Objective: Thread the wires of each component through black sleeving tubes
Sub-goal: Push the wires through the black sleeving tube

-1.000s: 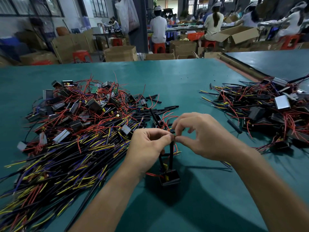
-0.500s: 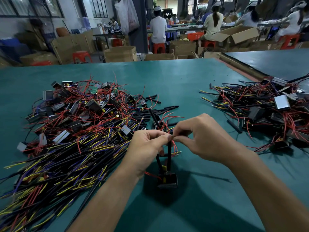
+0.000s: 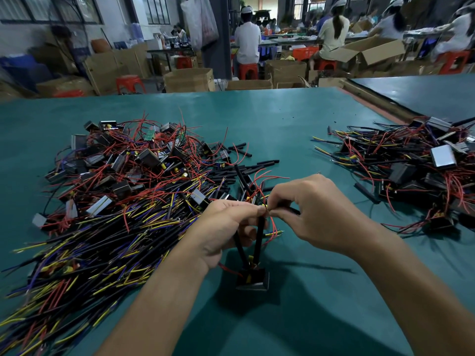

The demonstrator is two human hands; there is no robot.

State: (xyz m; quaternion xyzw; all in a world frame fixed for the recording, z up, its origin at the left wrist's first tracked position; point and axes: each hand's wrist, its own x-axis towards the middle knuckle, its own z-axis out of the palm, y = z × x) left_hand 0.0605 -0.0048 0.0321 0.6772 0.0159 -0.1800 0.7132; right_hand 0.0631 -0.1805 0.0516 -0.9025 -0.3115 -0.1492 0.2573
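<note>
A small black component [image 3: 253,279] hangs just above the green table [image 3: 295,129], below my hands. Two black sleeving tubes [image 3: 258,242] rise from it to my fingers. My left hand [image 3: 226,231] pinches the tops of the tubes and the wires coming out of them. My right hand [image 3: 316,214] pinches a black sleeving tube [image 3: 293,209] lying sideways, its end meeting my left fingertips. Thin red wires [image 3: 273,228] curl out between the two hands.
A big heap of components with red, yellow and blue wires [image 3: 123,191] fills the left of the table. Loose black tubes [image 3: 252,167] lie at its right edge. A second heap [image 3: 411,170] lies at the right. People sit at benches among cardboard boxes [image 3: 190,79] behind.
Both hands have risen a little with the component. My right hand now shows a black tube held sideways at my left fingertips.
</note>
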